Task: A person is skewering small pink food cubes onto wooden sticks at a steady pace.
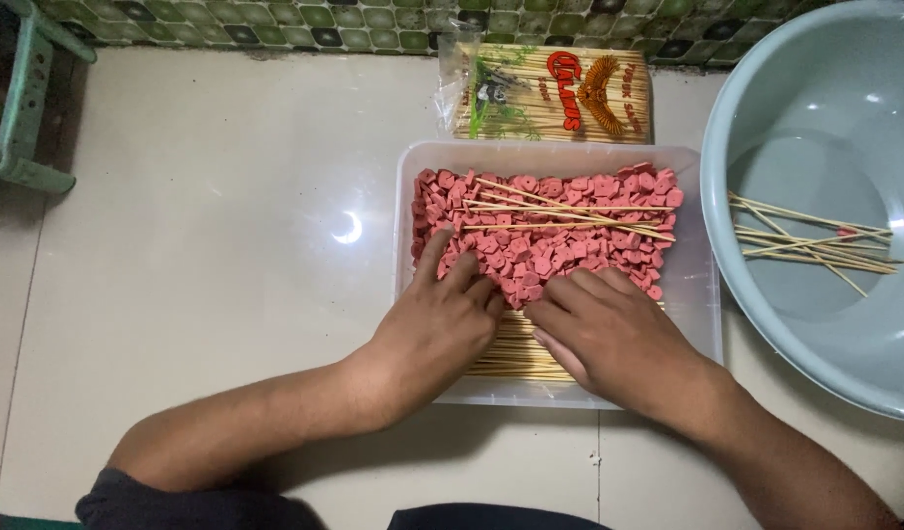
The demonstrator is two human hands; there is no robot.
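A clear plastic tub on the pale tiled floor holds a heap of small pink sausage slices. A few loose bamboo skewers lie across the slices, and a bundle of skewers lies at the tub's near end. My left hand rests palm down on the slices and the bundle, fingers spread. My right hand lies beside it, fingers curled toward the left hand over the bundle. Whether either hand grips a skewer is hidden.
A pale blue basin at the right holds several skewers. A plastic pack of bamboo skewers lies beyond the tub by a green mosaic wall edge. A green stool leg stands at the far left.
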